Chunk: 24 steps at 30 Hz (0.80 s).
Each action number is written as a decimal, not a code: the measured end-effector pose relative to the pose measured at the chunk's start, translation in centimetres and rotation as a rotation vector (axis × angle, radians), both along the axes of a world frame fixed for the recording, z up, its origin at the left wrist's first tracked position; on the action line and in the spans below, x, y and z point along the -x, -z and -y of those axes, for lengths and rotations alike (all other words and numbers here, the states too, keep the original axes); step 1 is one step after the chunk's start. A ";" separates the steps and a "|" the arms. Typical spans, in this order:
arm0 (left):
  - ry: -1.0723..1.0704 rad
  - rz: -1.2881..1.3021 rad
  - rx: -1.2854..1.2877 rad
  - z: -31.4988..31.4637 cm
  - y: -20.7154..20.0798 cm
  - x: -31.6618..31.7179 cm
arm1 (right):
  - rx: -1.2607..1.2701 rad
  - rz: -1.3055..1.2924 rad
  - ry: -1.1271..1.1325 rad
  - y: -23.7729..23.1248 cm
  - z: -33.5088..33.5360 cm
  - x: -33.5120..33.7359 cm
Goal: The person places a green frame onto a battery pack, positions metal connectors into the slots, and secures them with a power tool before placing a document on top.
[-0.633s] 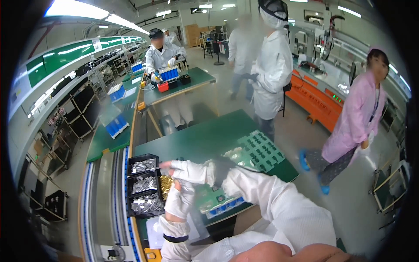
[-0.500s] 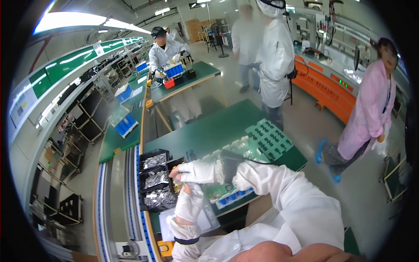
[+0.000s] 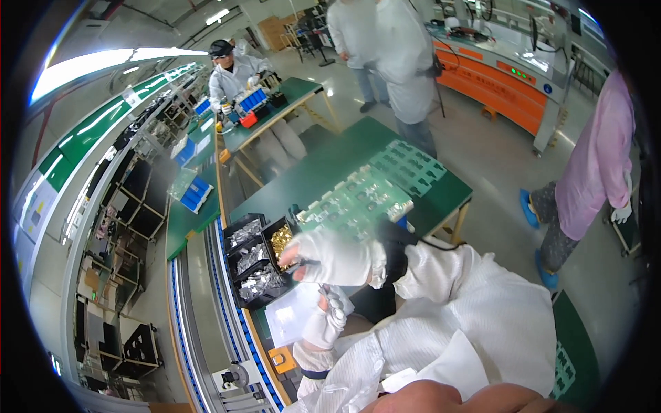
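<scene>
My right hand [image 3: 323, 259], in a white glove with bare fingertips, hovers beside the black bin of brass-coloured parts [image 3: 281, 237]. Its fingers are closed around a small dark, thin piece, blurred by motion. Just below it is my left hand [image 3: 325, 322], also gloved, its fingers pinched together over white sheets of paper [image 3: 292, 313]. A small greyish piece seems to show at its fingertips, too small to name. Black bins of silver metal parts [image 3: 251, 258] stand left of both hands. Beyond my right wrist lies a translucent green tray [image 3: 354, 206] carrying several small parts.
A green panel with dark cut-outs [image 3: 407, 167] lies farther along the green table [image 3: 337, 148]. A conveyor rail [image 3: 206, 316] runs along the left, with a yellow-orange block [image 3: 281, 359] beside it. A co-worker [image 3: 237, 79] works at a far table; a person in pink [image 3: 595, 158] stands right.
The view has shifted. My hands, close together by the bins before, are now farther apart, the left one lower. The person in pink has turned and moved.
</scene>
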<state>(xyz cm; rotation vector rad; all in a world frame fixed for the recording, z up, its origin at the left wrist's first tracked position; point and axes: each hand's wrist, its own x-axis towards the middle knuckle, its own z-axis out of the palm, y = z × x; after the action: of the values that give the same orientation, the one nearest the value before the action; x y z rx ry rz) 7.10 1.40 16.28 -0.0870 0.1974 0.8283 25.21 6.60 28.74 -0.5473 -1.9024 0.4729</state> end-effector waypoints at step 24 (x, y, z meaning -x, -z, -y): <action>-0.013 -0.227 -0.058 1.5 -0.2 -0.6 | -0.587 -0.222 0.034 -12.6 12.0 -5.4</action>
<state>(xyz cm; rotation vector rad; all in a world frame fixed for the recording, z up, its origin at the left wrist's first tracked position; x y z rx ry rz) 7.67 -0.07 16.48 0.0605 0.3866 0.8561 30.62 -5.39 41.33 -0.1308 -1.7050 -0.0575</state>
